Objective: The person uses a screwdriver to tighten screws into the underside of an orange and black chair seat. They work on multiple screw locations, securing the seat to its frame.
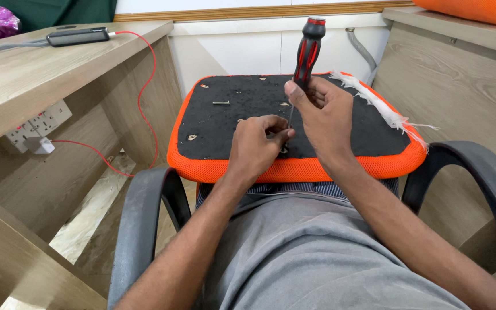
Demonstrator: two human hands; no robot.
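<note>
An upturned chair seat [374, 163] with an orange mesh rim and a black underside rests on my lap. My right hand [322, 117] grips a red and black screwdriver [308, 49] held upright, its thin shaft pointing down at the black underside. My left hand [256, 143] sits beside the shaft, fingertips pinched at its tip near the seat's front edge. A loose screw [221, 103] lies on the black fabric to the left. Whether a screw sits under the tip is hidden by my fingers.
Black chair armrests [144, 218] [477, 166] flank my legs. A wooden desk [18, 74] at left carries a black device with a red cable [144, 74] running to a wall socket [35, 129]. Frayed white fabric [380, 106] hangs off the seat's right edge. Another wooden desk [460, 74] stands right.
</note>
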